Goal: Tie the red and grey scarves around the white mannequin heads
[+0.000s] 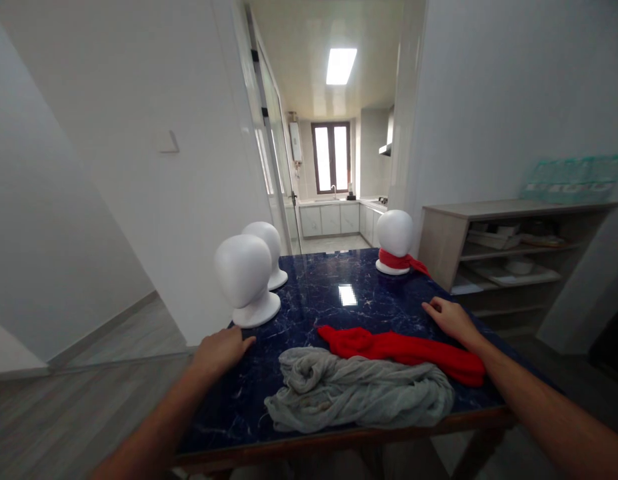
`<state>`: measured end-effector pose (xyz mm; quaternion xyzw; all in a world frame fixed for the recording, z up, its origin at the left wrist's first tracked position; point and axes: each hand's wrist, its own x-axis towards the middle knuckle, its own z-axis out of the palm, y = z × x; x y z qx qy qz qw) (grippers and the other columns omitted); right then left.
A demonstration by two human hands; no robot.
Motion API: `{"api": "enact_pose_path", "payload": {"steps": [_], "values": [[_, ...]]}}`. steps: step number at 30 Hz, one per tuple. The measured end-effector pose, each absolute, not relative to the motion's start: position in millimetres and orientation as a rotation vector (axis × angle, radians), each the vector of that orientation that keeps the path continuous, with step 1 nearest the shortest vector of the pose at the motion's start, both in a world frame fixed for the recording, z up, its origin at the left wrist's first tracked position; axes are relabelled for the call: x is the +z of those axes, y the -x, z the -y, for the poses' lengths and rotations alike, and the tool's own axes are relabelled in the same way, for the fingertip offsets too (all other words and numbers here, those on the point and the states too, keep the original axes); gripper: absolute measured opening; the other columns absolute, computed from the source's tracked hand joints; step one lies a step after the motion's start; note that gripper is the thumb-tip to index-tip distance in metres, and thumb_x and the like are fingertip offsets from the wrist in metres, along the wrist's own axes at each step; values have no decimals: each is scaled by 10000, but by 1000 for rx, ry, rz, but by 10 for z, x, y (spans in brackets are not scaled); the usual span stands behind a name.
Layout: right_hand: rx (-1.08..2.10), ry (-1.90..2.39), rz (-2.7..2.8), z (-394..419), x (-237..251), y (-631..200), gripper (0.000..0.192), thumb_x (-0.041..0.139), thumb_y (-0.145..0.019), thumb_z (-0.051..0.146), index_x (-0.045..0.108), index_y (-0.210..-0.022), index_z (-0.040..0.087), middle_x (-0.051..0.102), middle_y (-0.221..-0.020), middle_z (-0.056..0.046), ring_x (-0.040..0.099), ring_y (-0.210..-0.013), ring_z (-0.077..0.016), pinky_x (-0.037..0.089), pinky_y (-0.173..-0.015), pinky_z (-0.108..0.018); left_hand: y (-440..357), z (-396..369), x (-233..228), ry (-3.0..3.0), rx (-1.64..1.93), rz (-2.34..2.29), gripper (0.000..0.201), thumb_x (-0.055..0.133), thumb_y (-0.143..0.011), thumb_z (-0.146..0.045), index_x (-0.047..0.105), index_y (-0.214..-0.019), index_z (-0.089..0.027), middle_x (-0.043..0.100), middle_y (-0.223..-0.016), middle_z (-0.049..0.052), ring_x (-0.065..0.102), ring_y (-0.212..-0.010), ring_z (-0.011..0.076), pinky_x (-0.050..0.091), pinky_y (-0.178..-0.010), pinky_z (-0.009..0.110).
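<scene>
My left hand (219,351) rests palm down on the left edge of the dark blue marble table (333,290), just in front of a white mannequin head (245,279). My right hand (451,319) lies flat near the right edge, fingers loosely curled, holding nothing. Between my hands a red scarf (403,352) lies stretched out, and a crumpled grey scarf (359,390) sits nearer the front edge. A second white head (267,252) stands behind the first. A third white head (395,239) at the far right wears a red scarf (403,262) around its neck.
A wooden shelf unit (509,247) with items stands right of the table. A white wall (139,167) is at the left, with grey floor beside it. Beyond the table a doorway opens onto a kitchen with white cabinets (333,217) and a window.
</scene>
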<state>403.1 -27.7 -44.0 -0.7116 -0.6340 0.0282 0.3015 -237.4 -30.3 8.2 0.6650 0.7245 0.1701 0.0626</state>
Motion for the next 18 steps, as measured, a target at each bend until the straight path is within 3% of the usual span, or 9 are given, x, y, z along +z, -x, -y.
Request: {"api": "enact_pose_path", "payload": {"steps": [3, 9, 13, 18], "values": [[85, 1895, 1664, 291, -434, -4030, 457, 506, -936, 647, 657, -775, 247, 736, -772, -56, 666, -725, -229, 407, -664, -312, 1690, 416, 198, -2330, 327, -1951, 331, 573, -929, -506, 762, -939, -235, 796, -1038, 174, 744, -1004, 397, 538, -901, 484], [111, 1828, 1592, 311, -402, -4054, 439, 565, -856, 677, 652, -832, 247, 714, -743, -45, 656, -693, -232, 425, -649, -324, 707, 70, 157, -2301, 798, -1553, 373, 528, -995, -461, 776, -1205, -279, 791, -1205, 98, 724, -1129, 300, 520, -1003, 377], [80, 1852, 1421, 123, -99, -4021, 658, 656, -765, 726, 663, -1156, 197, 709, -849, -75, 671, -756, -264, 481, -703, -349, 694, -36, -41, -2270, 1014, -1356, 423, 526, -1009, -399, 729, -1346, -244, 726, -1364, 95, 651, -1284, 287, 455, -1140, 406], [-196, 1735, 1345, -472, 653, -3804, 1030, 743, -742, 726, 482, -1543, 133, 626, -1258, -209, 632, -1149, -366, 489, -975, -445, 733, 147, -9, -2273, 826, -892, 437, 470, -1048, -483, 748, -1332, -300, 732, -1359, 56, 642, -1288, 256, 444, -1150, 386]]}}
